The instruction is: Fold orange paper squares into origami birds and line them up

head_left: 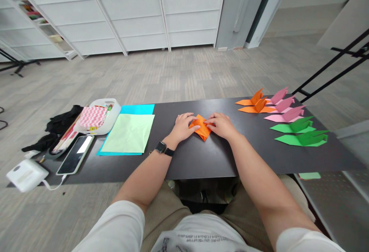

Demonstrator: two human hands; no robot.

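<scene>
A folded piece of orange origami paper (202,128) lies on the dark table, shaped roughly like a diamond with creases across it. My left hand (184,126) holds its left corner, the thumb and fingertips closed at that edge. At the opposite corner, the fingers and thumb of my right hand (220,125) are closed on the paper. Finger pads and the paper just under them are hidden.
Folded paper birds in orange (253,105), pink (285,113) and green (302,136) stand at the table's right end. Left are light green sheets (128,133) over blue ones (138,109), a white basket (113,115), a phone (75,156) and a white charger (27,174).
</scene>
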